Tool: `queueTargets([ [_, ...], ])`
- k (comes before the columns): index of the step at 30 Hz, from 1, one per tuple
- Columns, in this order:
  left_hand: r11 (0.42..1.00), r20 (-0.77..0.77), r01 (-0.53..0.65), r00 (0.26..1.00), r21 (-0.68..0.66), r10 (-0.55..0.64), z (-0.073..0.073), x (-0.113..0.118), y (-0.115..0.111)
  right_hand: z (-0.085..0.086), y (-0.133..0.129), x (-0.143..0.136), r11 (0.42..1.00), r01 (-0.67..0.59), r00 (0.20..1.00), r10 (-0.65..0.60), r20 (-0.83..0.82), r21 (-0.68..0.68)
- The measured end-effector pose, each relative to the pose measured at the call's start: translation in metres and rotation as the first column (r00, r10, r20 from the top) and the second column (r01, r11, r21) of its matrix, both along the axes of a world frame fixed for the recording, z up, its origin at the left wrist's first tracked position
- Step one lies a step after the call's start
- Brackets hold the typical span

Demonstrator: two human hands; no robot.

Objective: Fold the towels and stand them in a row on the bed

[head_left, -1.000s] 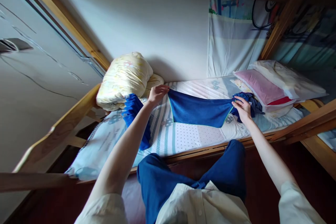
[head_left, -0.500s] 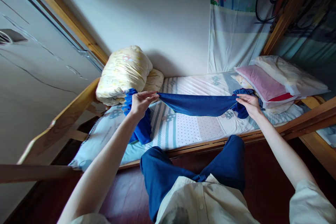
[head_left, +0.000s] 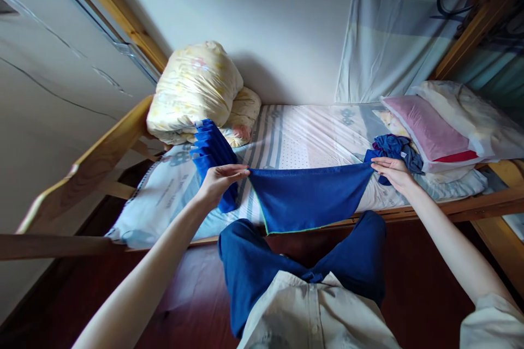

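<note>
Stretched between my hands is a blue cloth (head_left: 311,196) with a thin green edge, hanging down over the front of the bed. My left hand (head_left: 223,180) pinches its upper left corner. The upper right corner is pinched by my right hand (head_left: 393,172). Behind my left hand lies a row of folded blue cloths (head_left: 215,158), stacked in overlapping layers on the mattress. Just beyond my right hand sits a crumpled pile of blue cloths (head_left: 397,147).
A bed (head_left: 303,128) with a patterned sheet runs across the view. A bundled yellow quilt (head_left: 194,87) rests at its left, and a pink pillow in clear wrapping (head_left: 429,125) at its right. Wooden rails (head_left: 90,161) frame the bed, and a curtain (head_left: 380,49) hangs behind.
The blue cloth has swung down from a billowed, foreshortened shape and now hangs flatter, with its lower edge showing. Both hands are lower in view, still pinching the corners. The view has tilted slightly.
</note>
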State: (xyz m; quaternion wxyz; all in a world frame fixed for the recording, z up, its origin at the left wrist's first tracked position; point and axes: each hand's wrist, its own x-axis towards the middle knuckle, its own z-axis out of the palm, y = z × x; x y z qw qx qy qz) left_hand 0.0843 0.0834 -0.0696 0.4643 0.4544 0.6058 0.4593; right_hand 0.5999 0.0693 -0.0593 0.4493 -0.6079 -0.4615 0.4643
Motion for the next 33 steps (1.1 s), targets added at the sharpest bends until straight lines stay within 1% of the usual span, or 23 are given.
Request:
queueTargets([
  [3,1.0,-0.003,0.004,1.0,0.023,-0.003,-0.02,0.006,0.027,-0.018,0.031,-0.008,1.0,-0.017,1.0,0.017,0.022,-0.013],
  [6,0.998,-0.02,-0.024,0.999,0.061,0.025,-0.038,0.016,0.062,-0.037,0.063,-0.015,1.0,-0.003,0.998,0.003,0.055,0.003],
  [8,0.993,-0.04,-0.058,0.997,0.103,0.063,-0.047,0.021,0.085,-0.047,0.083,-0.018,0.998,0.023,0.996,-0.028,0.079,0.058],
  [10,0.982,-0.063,-0.091,0.993,0.165,0.103,-0.054,0.023,0.102,-0.056,0.097,-0.019,0.989,0.049,0.992,-0.065,0.111,0.141],
  [12,0.966,-0.092,-0.11,0.987,0.232,0.135,-0.061,0.021,0.111,-0.066,0.104,-0.018,0.974,0.067,0.984,-0.1,0.145,0.219],
  [13,0.96,-0.112,-0.11,0.983,0.259,0.143,-0.067,0.019,0.111,-0.073,0.105,-0.018,0.967,0.071,0.98,-0.113,0.162,0.245],
  [15,0.953,-0.162,-0.101,0.975,0.285,0.152,-0.083,0.014,0.105,-0.091,0.1,-0.016,0.962,0.058,0.972,-0.115,0.204,0.266],
  [16,0.955,-0.191,-0.097,0.969,0.282,0.155,-0.094,0.013,0.098,-0.103,0.095,-0.017,0.965,0.043,0.969,-0.104,0.225,0.259],
  [18,0.967,-0.256,-0.099,0.953,0.234,0.16,-0.122,0.012,0.079,-0.131,0.08,-0.019,0.974,0.01,0.963,-0.07,0.259,0.226],
  [20,0.982,-0.322,-0.126,0.932,0.138,0.165,-0.156,0.014,0.056,-0.163,0.061,-0.024,0.984,-0.006,0.961,-0.044,0.273,0.18],
  [22,0.988,-0.378,-0.156,0.913,0.019,0.152,-0.19,0.019,0.03,-0.196,0.04,-0.03,0.994,0.005,0.959,-0.036,0.282,0.112],
  [24,0.981,-0.418,-0.163,0.902,-0.107,0.105,-0.222,0.024,0.005,-0.227,0.019,-0.036,0.999,0.036,0.956,-0.031,0.29,-0.013],
  [26,0.964,-0.439,-0.138,0.898,-0.229,0.024,-0.247,0.029,-0.017,-0.252,0.0,-0.04,0.987,0.062,0.957,-0.016,0.289,-0.151],
  [27,0.95,-0.435,-0.12,0.9,-0.288,-0.018,-0.257,0.03,-0.026,-0.262,-0.008,-0.04,0.977,0.069,0.959,-0.008,0.284,-0.204],
  [29,0.919,-0.413,-0.101,0.908,-0.38,-0.071,-0.27,0.033,-0.037,-0.277,-0.02,-0.041,0.962,0.081,0.963,-0.008,0.269,-0.26],
  [31,0.895,-0.391,-0.116,0.918,-0.431,-0.069,-0.277,0.036,-0.039,-0.286,-0.025,-0.041,0.955,0.104,0.966,-0.031,0.256,-0.278],
  [33,0.883,-0.383,-0.143,0.922,-0.448,-0.045,-0.28,0.039,-0.035,-0.292,-0.025,-0.042,0.951,0.129,0.969,-0.06,0.241,-0.282],
])
